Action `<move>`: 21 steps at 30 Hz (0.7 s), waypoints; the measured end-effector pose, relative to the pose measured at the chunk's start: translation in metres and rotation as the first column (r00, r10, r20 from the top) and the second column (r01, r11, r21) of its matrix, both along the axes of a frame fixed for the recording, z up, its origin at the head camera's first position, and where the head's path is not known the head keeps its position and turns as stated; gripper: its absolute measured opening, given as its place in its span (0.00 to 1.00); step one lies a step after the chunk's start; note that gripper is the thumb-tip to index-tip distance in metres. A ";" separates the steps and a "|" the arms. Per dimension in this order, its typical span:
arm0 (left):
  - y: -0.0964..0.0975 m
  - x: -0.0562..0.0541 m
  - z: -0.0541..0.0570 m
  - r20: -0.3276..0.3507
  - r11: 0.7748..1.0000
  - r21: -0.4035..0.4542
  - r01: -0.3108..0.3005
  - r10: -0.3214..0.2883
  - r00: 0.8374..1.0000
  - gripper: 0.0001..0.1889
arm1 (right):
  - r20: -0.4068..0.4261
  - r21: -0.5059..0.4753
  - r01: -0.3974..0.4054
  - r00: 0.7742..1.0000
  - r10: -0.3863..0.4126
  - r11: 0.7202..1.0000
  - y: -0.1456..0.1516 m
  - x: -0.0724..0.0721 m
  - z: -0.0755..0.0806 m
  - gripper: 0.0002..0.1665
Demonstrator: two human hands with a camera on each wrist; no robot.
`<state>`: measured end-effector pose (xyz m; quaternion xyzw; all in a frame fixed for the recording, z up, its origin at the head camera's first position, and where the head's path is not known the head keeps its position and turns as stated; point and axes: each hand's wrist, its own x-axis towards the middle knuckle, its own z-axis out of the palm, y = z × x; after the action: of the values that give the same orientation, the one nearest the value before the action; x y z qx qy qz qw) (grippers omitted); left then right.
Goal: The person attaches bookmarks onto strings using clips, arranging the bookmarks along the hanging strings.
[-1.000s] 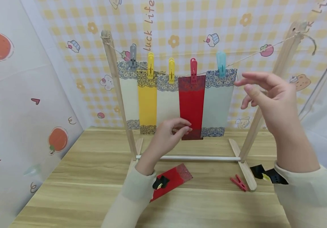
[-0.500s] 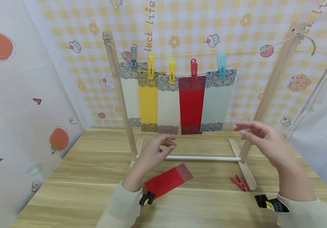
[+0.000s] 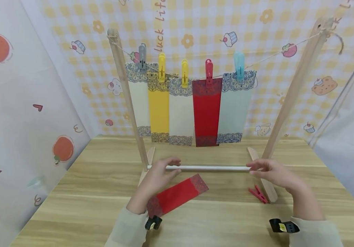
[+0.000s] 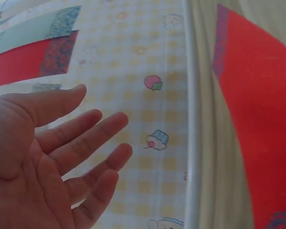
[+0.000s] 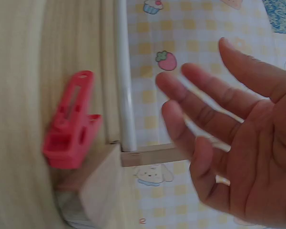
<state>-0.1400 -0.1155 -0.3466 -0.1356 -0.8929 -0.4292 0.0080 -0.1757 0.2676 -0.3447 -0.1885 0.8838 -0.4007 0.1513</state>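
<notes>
My left hand (image 3: 159,174) hovers over the near-left table, its fingers relaxed and holding nothing. Just below and right of it lies a red paper strip (image 3: 180,195) with patterned ends. My right hand (image 3: 270,172) is in front of the rack's right foot, fingers loosely bent, nothing in them. A red clothespin (image 3: 258,194) lies on the table below that hand, beside the foot; in the right wrist view the clothespin (image 5: 70,124) is left of the fingers. On the string hang several paper strips, among them a red one (image 3: 207,113) and a yellow one (image 3: 159,113), each under a clothespin.
The wooden rack has a left post (image 3: 127,96), a right post (image 3: 297,85) and a white crossbar (image 3: 214,168) low between them. Its right foot (image 3: 268,190) reaches forward on the wooden table (image 3: 226,226). A checked cloth (image 3: 275,51) stands behind.
Both hands have come down from the hanging strips toward the table, the right one from high beside the light-blue clothespin. The strips hang free of the hands; the loose red strip stays put.
</notes>
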 end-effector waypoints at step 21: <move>-0.005 -0.002 -0.032 0.200 0.976 -0.213 0.051 -0.008 0.980 0.24 | 0.020 0.191 0.003 1.000 -0.007 0.982 -0.004 0.008 -0.022 0.13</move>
<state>-0.1420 -0.1202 -0.3791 -0.1055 -0.9286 -0.3406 -0.1023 -0.1676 0.2637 -0.3666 -0.1668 0.9170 -0.3163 0.1768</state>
